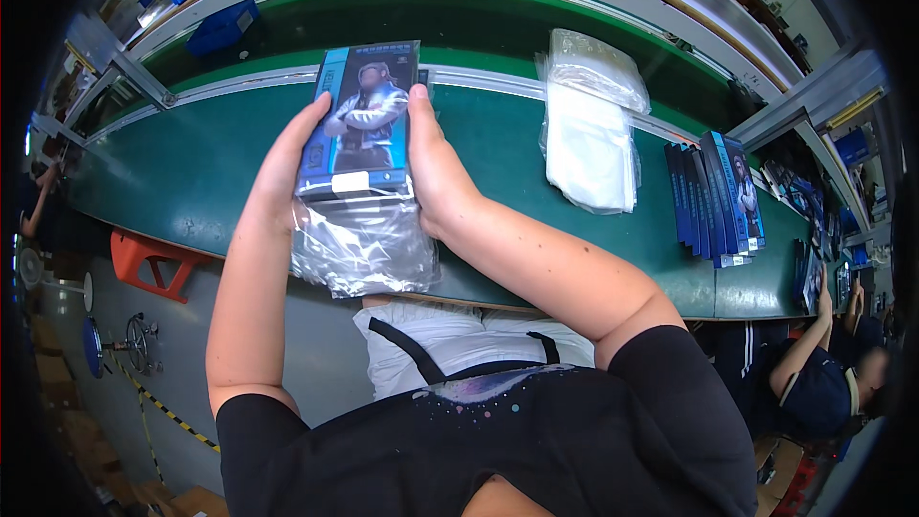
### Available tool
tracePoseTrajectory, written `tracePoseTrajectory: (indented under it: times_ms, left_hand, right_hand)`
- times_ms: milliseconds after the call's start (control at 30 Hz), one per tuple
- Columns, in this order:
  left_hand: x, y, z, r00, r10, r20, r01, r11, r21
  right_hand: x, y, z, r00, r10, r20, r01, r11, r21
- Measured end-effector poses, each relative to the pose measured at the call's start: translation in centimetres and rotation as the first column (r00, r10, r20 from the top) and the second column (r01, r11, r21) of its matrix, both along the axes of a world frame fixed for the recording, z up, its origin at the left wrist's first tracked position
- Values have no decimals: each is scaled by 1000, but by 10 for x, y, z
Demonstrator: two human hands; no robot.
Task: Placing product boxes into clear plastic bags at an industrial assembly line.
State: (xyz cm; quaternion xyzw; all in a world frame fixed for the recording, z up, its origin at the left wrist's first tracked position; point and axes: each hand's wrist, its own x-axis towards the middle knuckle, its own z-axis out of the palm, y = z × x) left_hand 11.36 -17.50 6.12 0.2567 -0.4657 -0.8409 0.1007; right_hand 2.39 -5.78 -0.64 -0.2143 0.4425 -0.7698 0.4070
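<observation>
Between my two hands is a flat blue box [359, 124] with a picture of a person in a shiny jacket on its front. A clear plastic bag [364, 244] covers it, and the bag's loose, crumpled end hangs toward me past the table's near edge. My left hand [299, 148] presses along the box's left side, its thumb at the edge. Along the right side lies my right hand [436, 158], thumb pointing up the edge. The fingers of both hands are partly hidden behind the box.
A stack of clear plastic bags [589, 148] lies right of my hands on the green table [498, 148]. Farther right stands a row of similar blue boxes [713, 196]. A green conveyor belt [479, 24] with a blue bin [222, 27] runs behind. Co-workers [818, 383] sit at right.
</observation>
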Motion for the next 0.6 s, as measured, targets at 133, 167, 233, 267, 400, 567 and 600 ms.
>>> tracePoseTrajectory:
  times_ms: [133, 167, 233, 267, 400, 567, 600]
  left_hand:
    - [-3, -11, -10, 997, -54, -63, 59, 995, 77]
    - [-4, -11, -11, 997, -45, -62, 50, 996, 76]
    - [-4, -20, -15, 990, -108, -89, 118, 986, 118]
    - [-4, -26, -17, 985, -141, -104, 155, 978, 139]
    - [22, -28, -10, 964, 261, 49, -199, 833, -517]
    - [43, 68, 32, 829, -23, -558, -554, 98, -827]
    - [60, 83, 33, 802, -107, -588, -591, 5, -807]
  right_hand:
    - [5, -2, 6, 995, -51, 91, 58, 995, -78]
    - [4, 0, 9, 992, -66, 110, 76, 993, -88]
    - [9, 10, 17, 982, -100, 158, 114, 990, -84]
    - [11, 20, 22, 975, -124, 184, 136, 989, -55]
    - [15, 91, 39, 952, -151, 268, 53, 939, 339]
    - [-43, 235, 84, 697, -183, -694, 435, 877, 204]
    - [-51, 251, 96, 403, -255, -879, 630, 774, 64]
